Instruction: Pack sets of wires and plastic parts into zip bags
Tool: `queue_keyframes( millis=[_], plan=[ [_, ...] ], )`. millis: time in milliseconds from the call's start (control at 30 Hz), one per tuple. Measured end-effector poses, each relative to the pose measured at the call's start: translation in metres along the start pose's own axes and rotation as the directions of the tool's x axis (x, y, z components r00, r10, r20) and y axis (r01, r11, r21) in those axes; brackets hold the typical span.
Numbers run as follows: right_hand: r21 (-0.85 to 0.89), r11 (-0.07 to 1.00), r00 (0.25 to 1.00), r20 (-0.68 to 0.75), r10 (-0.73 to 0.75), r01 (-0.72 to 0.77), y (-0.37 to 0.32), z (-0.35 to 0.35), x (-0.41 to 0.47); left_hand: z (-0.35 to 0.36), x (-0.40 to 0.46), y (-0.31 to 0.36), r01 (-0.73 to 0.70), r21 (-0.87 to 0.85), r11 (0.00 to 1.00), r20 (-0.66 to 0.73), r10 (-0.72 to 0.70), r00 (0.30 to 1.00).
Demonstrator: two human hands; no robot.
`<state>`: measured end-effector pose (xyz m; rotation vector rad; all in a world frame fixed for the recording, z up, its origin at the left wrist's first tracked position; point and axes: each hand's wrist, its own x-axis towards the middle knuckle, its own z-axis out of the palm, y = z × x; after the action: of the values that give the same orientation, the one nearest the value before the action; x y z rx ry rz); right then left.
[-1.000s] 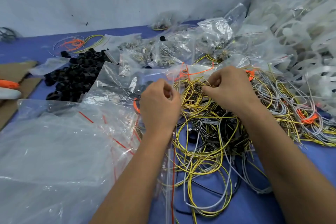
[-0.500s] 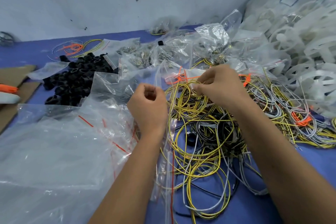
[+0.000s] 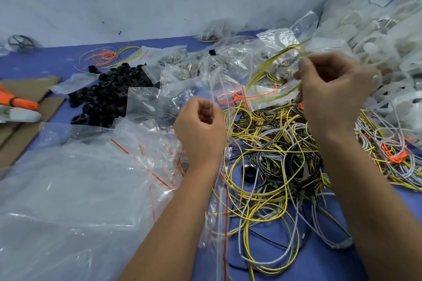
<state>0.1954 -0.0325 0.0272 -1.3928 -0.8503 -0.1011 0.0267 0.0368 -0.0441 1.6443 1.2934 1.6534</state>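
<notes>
Yellow wire (image 3: 271, 64) pinched in raised right hand (image 3: 331, 89)

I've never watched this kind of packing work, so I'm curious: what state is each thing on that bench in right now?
Right hand: raised, pinching a yellow-green wire.
Yellow-green wire: lifted above the pile, blurred.
Left hand: fingers curled, holding a clear zip bag.
Clear zip bag: hanging below the left hand.
Wire pile: loose, tangled.
Black plastic parts: heaped, unbagged.
</notes>
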Motion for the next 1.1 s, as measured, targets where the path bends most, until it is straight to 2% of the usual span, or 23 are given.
queue_keyframes(
  millis=[100, 300, 367, 467, 567, 733, 800, 867, 900, 1000, 1033, 1067, 1100],
  plan=[
    [-0.033, 0.997, 0.990, 0.126, -0.069, 0.073, -0.005, 0.015, -0.018, 0.000, -0.002, 0.004, -0.196, 0.048, 0.979, -0.037, 0.198, 0.980],
    [-0.137, 0.980, 0.956, 0.276, -0.103, 0.145, -0.008, 0.031, -0.032, 0.001, -0.011, 0.011, -0.462, 0.090, 0.882, 0.070, 0.457, 0.887],
    [-0.101, 0.993, 0.925, 0.381, -0.012, 0.055, -0.005, 0.035, -0.036, 0.003, -0.014, 0.013, -0.500, 0.088, 0.862, 0.105, 0.491, 0.865],
    [0.031, 0.987, 0.842, 0.526, 0.117, -0.157, 0.000, 0.036, -0.035, 0.003, -0.016, 0.014, -0.523, 0.069, 0.850, 0.104, 0.515, 0.851],
    [0.152, 0.945, 0.750, 0.649, 0.125, -0.290, 0.005, 0.033, -0.031, 0.004, -0.017, 0.015, -0.550, 0.021, 0.835, 0.117, 0.545, 0.830],
    [0.146, 0.887, 0.576, 0.803, 0.153, -0.439, 0.011, 0.031, -0.031, 0.007, -0.023, 0.019, -0.590, -0.067, 0.805, 0.141, 0.593, 0.793],
    [0.107, 0.872, 0.532, 0.825, 0.190, -0.478, 0.015, 0.030, -0.030, 0.008, -0.025, 0.020, -0.592, -0.112, 0.798, 0.172, 0.602, 0.780],
    [0.090, 0.859, 0.533, 0.815, 0.228, -0.504, 0.019, 0.028, -0.031, 0.009, -0.026, 0.021, -0.579, -0.148, 0.802, 0.207, 0.598, 0.775],
    [0.087, 0.867, 0.563, 0.791, 0.239, -0.490, 0.022, 0.028, -0.031, 0.010, -0.027, 0.022, -0.570, -0.158, 0.806, 0.220, 0.592, 0.776],
    [0.016, 0.937, 0.750, 0.604, 0.269, -0.349, 0.029, 0.031, -0.029, 0.008, -0.026, 0.023, -0.516, -0.175, 0.839, 0.223, 0.544, 0.809],
    [-0.006, 0.938, 0.799, 0.521, 0.298, -0.346, 0.030, 0.034, -0.028, 0.008, -0.025, 0.022, -0.488, -0.169, 0.856, 0.212, 0.515, 0.831],
    [0.014, 0.913, 0.812, 0.464, 0.355, -0.408, 0.027, 0.036, -0.026, 0.007, -0.023, 0.021, -0.455, -0.152, 0.877, 0.202, 0.478, 0.855],
    [0.047, 0.866, 0.784, 0.451, 0.426, -0.498, 0.023, 0.037, -0.025, 0.007, -0.022, 0.019, -0.418, -0.128, 0.899, 0.195, 0.437, 0.878]
  ],
)
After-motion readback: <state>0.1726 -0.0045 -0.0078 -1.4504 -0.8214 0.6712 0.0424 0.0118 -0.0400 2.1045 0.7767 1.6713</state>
